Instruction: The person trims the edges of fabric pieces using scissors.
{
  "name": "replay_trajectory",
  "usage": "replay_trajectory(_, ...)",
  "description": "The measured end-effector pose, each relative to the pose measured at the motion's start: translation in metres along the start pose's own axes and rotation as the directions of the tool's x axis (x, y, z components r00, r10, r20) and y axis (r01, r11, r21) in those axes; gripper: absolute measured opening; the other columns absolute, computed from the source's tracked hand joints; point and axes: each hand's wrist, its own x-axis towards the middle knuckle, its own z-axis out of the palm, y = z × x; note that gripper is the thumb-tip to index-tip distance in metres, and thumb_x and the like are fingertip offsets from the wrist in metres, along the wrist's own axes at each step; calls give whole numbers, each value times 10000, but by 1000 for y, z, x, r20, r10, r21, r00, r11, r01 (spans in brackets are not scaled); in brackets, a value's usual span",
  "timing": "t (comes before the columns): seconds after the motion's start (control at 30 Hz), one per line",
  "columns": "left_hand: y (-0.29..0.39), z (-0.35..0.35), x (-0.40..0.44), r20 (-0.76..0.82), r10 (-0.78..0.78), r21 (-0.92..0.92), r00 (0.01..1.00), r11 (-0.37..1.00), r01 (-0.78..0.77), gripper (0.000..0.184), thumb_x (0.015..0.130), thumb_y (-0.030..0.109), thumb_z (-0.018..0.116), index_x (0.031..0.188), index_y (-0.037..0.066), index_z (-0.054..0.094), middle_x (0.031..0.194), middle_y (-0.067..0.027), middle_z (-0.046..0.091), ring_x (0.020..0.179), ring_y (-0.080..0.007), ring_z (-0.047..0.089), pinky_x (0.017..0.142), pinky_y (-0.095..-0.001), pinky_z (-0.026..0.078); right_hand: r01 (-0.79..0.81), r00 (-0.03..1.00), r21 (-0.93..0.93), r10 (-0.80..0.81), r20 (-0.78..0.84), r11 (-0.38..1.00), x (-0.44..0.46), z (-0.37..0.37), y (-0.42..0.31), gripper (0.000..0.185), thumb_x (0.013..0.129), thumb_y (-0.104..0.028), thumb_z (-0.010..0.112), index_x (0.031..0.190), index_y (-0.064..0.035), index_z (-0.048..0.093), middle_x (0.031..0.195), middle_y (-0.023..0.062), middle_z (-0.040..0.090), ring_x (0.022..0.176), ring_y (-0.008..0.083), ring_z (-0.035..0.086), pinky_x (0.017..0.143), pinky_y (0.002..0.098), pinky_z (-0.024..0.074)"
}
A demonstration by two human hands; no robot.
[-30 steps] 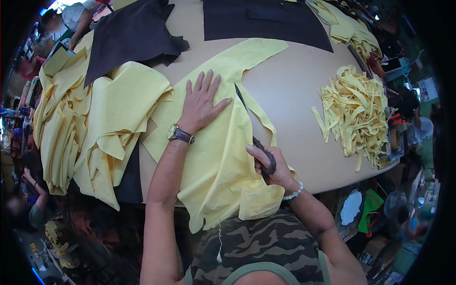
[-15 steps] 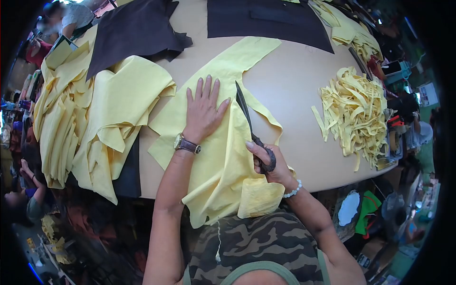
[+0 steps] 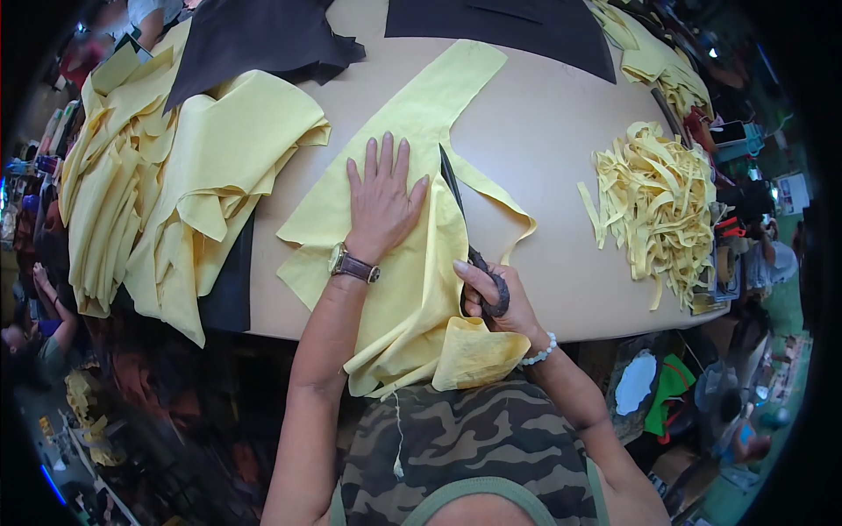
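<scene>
A piece of yellow cloth (image 3: pixel 329 210) lies on the table and hangs over its near edge toward my body. My left hand (image 3: pixel 383 202) presses flat on the cloth, fingers stretched out. In my right hand (image 3: pixel 509 307) is a pair of dark-handled scissors (image 3: pixel 478 259), thumb and fingers wrapped around the handles. The blades point away from me along the cloth's right side, partly hidden by a raised fold. A narrow yellow strip (image 3: pixel 498 200) curves off to the right of the blades. The cloth's near end is bunched beside my right wrist.
Stacked yellow cloth (image 3: pixel 232 140) lies at the left. Dark cloth sheets (image 3: pixel 263 44) lie at the far side. A heap of thin yellow strips (image 3: pixel 653 206) sits at the right of the table (image 3: pixel 561 254). Another person's arm (image 3: pixel 57 307) shows at the far left.
The narrow strip has shifted right and its near end now curls free. The view has tilted slightly, and the scissor blades look closer together. My left hand stays flat on the cloth.
</scene>
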Motion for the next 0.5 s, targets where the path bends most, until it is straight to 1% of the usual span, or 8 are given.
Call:
replay_trajectory(0.1,9,-8,-5,-89,6,76,996,997,1,520,897,381,424,1314,72,404,1365,-158,367,1259,-340,333,994,-533,265,-28,1000,-65,28,6,998,-3,-5,3,293,833,-277,644,666,-77,510,537,-39,447,426,36,410,402,176,307)
replay_trajectory(0.2,13,-37,2,99,12,48,995,999,-16,405,875,334,481,1151,44,543,1180,-149,525,1079,-306,498,895,-448,386,-54,998,-128,57,22,990,-12,-10,-1,307,837,-292,633,662,-72,509,520,-34,453,418,34,417,393,175,304)
replay_trajectory(0.23,14,-51,10,224,14,50,974,998,-26,379,863,326,503,1104,39,560,1126,-141,545,1029,-292,517,870,-428,400,-62,997,-146,66,27,987,-17,-12,-4,312,837,-296,631,660,-71,509,514,-32,455,416,34,420,390,175,303)
replay_trajectory(0.3,8,-71,37,460,16,52,888,998,-45,331,839,309,547,1010,29,594,1019,-126,584,931,-265,554,818,-388,428,-78,996,-195,86,34,978,-23,-17,-8,316,831,-296,636,654,-68,508,512,-28,465,422,33,430,395,172,308)
replay_trajectory(0.33,-2,-67,47,367,151,-2,918,987,-162,337,831,316,559,1002,27,593,1020,-126,586,951,-267,550,833,-387,423,-84,995,-219,94,38,972,-25,-20,-11,318,828,-296,638,651,-67,507,511,-25,470,425,33,435,398,170,310)
replay_trajectory(0.4,-25,-49,62,152,408,-73,900,913,-402,352,816,332,583,985,24,591,1022,-126,591,990,-269,541,862,-385,414,-103,992,-234,117,45,967,-27,-20,-16,309,822,-287,643,656,-59,517,515,-19,482,424,36,440,399,170,315)
replay_trajectory(0.43,-34,-40,67,50,497,-147,866,861,-486,458,805,363,600,1119,34,551,1159,-136,548,1132,-300,473,956,-398,358,-111,991,-230,124,43,967,-27,-19,-18,307,822,-284,644,658,-57,519,516,-18,483,423,38,441,399,170,316)
replay_trajectory(0.5,-41,-27,68,85,500,-227,862,852,-472,584,801,433,584,1227,49,473,1277,-136,459,1230,-304,372,1018,-425,282,-104,992,-185,114,46,977,-26,-20,-16,298,822,-270,647,666,-45,527,516,-15,487,420,41,444,400,171,317)
